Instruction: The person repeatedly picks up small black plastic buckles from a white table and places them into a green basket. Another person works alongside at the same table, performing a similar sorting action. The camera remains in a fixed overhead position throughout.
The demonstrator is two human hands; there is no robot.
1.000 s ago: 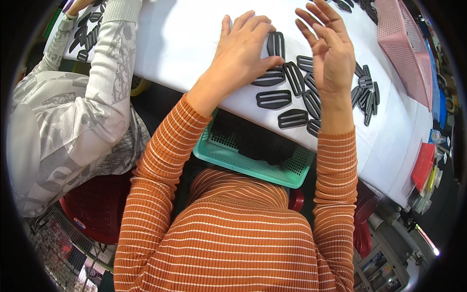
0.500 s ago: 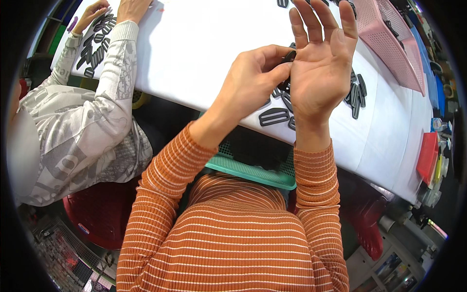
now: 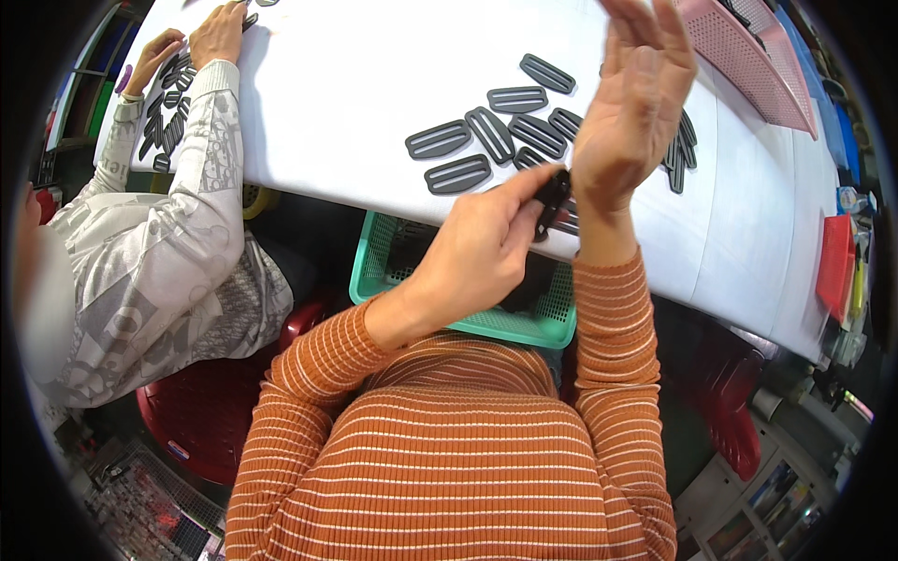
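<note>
A person in an orange striped top [image 3: 468, 449] sits at a white-covered table [image 3: 327, 112], both bare hands raised near its front edge. The left hand [image 3: 477, 238] pinches one black buckle [image 3: 554, 201] between thumb and bent fingers. The right hand [image 3: 627, 122] is lifted with fingers stretched out, blurred toward the tips, and nothing shows in its grasp. The pinched buckle stands tilted just beside the right wrist; whether the two touch cannot be told. Eight loose black buckles [image 3: 438, 139] can be counted on the tabletop to the left of the right hand, with at least one more partly hidden behind the held piece. To the right, a dark pile [image 3: 678, 164] overlaps too closely to count. One green basket [image 3: 372, 248] sits below the table edge, and one pink basket [image 3: 748, 65] is at the upper right. At left, one co-worker [image 3: 168, 280] has two hands [image 3: 217, 35] beside another heap of black pieces [image 3: 168, 122].
</note>
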